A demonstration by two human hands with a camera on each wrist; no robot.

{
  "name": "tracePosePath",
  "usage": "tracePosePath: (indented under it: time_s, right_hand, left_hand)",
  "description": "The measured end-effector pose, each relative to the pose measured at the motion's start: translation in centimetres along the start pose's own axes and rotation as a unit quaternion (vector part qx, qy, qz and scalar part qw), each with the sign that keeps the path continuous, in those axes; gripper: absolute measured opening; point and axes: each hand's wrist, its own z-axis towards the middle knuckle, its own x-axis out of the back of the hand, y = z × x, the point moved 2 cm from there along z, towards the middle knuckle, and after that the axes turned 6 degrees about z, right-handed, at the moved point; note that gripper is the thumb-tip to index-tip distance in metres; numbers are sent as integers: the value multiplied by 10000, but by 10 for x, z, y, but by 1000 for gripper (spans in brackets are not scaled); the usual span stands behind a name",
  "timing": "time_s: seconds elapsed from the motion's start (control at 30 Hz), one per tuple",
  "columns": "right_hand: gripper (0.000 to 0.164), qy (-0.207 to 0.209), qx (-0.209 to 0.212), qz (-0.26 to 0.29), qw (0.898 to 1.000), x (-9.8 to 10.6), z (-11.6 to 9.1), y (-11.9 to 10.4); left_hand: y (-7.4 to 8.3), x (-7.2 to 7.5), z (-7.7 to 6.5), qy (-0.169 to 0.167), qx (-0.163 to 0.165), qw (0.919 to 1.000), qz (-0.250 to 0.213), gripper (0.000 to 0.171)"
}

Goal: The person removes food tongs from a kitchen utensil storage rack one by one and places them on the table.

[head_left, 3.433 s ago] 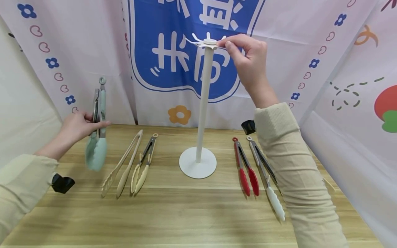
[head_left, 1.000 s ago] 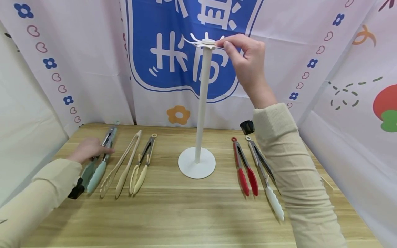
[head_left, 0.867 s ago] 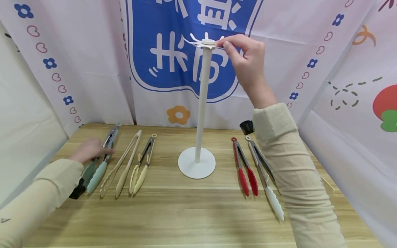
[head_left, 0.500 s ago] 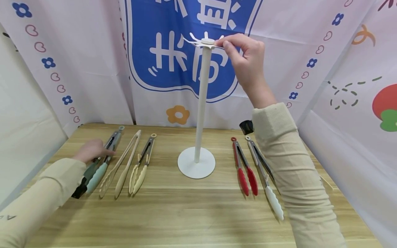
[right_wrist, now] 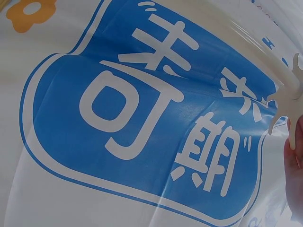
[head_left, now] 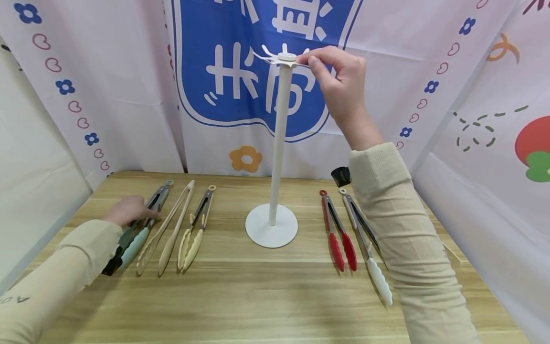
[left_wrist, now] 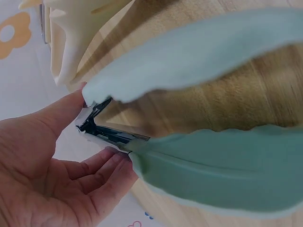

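Observation:
My left hand (head_left: pixel 131 210) grips a pair of mint-green tongs (head_left: pixel 134 247) at the left of the wooden table. In the left wrist view, the thumb lies along one arm and the fingers along the other, with the two scalloped mint heads (left_wrist: pixel 213 172) spread apart. Up high, my right hand (head_left: pixel 343 88) pinches one hook at the top of a white rack stand (head_left: pixel 281 138). The right wrist view catches the hooked crown (right_wrist: pixel 284 101) at its right edge. Beside the left hand lie beige tongs (head_left: pixel 170 248) and cream tongs (head_left: pixel 195 248).
Red tongs (head_left: pixel 336 248) and white-tipped tongs (head_left: pixel 379 279) lie right of the stand's round base (head_left: pixel 271 236), partly under the right sleeve (head_left: pixel 404 229). A pale edge of another thing (head_left: pixel 452 254) shows beyond that sleeve. Printed cloth (head_left: pixel 206 148) closes off the back and sides.
The mint tongs, held up in the left hand earlier, came down beside the beige tongs and slid slightly toward me. The right hand stays on the stand's hook.

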Motion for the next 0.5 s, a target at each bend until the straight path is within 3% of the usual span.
tracePosePath:
  time_s: [0.2,0.5]
  right_hand:
    - [23,-2,6,32,10000,-1,0,0]
    - [22,-1,33,132,9999,-1,0,0]
  left_hand:
    - [-2,-2,2,-71,157,9998,-68,44]
    - [5,-3,-2,-30,-63,9999,95,40]
